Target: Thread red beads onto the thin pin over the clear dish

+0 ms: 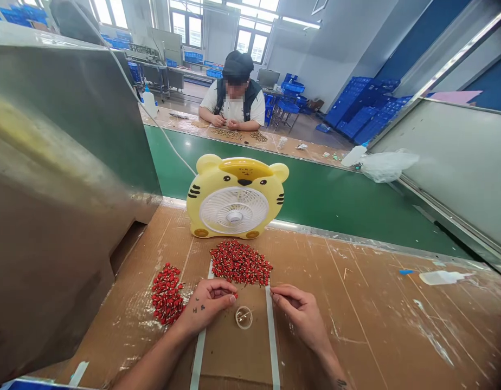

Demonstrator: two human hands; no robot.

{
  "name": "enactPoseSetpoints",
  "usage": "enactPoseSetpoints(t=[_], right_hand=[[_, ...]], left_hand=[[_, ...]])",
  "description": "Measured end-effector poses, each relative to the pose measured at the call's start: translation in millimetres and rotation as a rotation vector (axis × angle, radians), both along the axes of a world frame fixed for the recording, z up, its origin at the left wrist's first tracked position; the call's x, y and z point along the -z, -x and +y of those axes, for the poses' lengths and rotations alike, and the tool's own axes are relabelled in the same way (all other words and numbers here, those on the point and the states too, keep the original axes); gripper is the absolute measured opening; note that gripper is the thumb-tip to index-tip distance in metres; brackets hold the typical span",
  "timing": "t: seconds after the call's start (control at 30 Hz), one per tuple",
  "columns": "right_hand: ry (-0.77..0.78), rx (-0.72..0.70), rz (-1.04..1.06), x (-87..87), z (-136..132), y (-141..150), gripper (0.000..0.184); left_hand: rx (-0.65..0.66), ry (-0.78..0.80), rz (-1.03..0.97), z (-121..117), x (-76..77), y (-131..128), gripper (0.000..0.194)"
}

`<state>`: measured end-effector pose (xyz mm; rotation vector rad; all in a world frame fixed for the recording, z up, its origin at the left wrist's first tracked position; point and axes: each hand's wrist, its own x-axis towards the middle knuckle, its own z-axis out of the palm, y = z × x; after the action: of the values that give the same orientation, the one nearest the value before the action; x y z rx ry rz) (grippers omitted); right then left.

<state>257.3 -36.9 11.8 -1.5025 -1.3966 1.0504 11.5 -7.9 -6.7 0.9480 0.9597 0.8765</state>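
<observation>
My left hand (210, 303) is closed in a pinch, with a small red part (236, 296) showing at its fingertips. My right hand (297, 306) is also pinched, its fingertips near the right tape strip; what they hold is too small to make out. Between and just below the hands sits a small round clear cup (243, 318) with a thin stick-like piece in it. A large pile of small red parts with pale metallic ends (240, 264) lies beyond my hands. A second, smaller red pile (167, 294) is to the left of my left hand.
A yellow tiger-faced fan (236, 197) stands behind the large pile. A metal housing (63, 189) fills the left side. On the right lies a white squeeze bottle (443, 277). Across the green belt (315, 200), a person (234, 97) works at small brass-coloured pieces.
</observation>
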Motion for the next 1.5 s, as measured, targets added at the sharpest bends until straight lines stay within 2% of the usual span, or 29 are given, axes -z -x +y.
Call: enactPoseSetpoints(t=[0.1,0.2,0.4,0.6,0.8,0.97,1.2,1.5], right_hand=[[0.058,0.056,0.179,5.7,0,23,0.035],[0.054,0.035,0.269,3.8,1,50,0.033],[-0.152,-0.009,0.170,-6.2,5,77,0.021],[-0.177,-0.045,0.125,-4.9,5,79,0.015],[-0.250,-0.075,-0.055,-8.0,4,76,0.018],[-0.246,-0.159,-0.110,-16.3,5,74,0.019],[-0.120,-0.159,-0.032,-19.6,5,72,0.022],[-0.106,-0.186,-0.083,-20.6,1,78,0.023]], left_hand=[[-0.052,-0.035,0.005,-2,4.2,-1,0.024],[-0.104,-0.083,0.005,-4,4.8,-1,0.024],[-0.134,-0.186,-0.009,-7,2.0,-1,0.025],[-0.148,-0.184,-0.021,-9,5.5,-2,0.021],[-0.152,-0.200,0.012,-9,1.6,-1,0.020],[-0.148,-0.337,0.125,-9,0.9,2,0.015],[-0.139,-0.531,0.189,-11,-5.0,6,0.011],[-0.127,-0.595,0.309,-15,-4.4,9,0.013]])
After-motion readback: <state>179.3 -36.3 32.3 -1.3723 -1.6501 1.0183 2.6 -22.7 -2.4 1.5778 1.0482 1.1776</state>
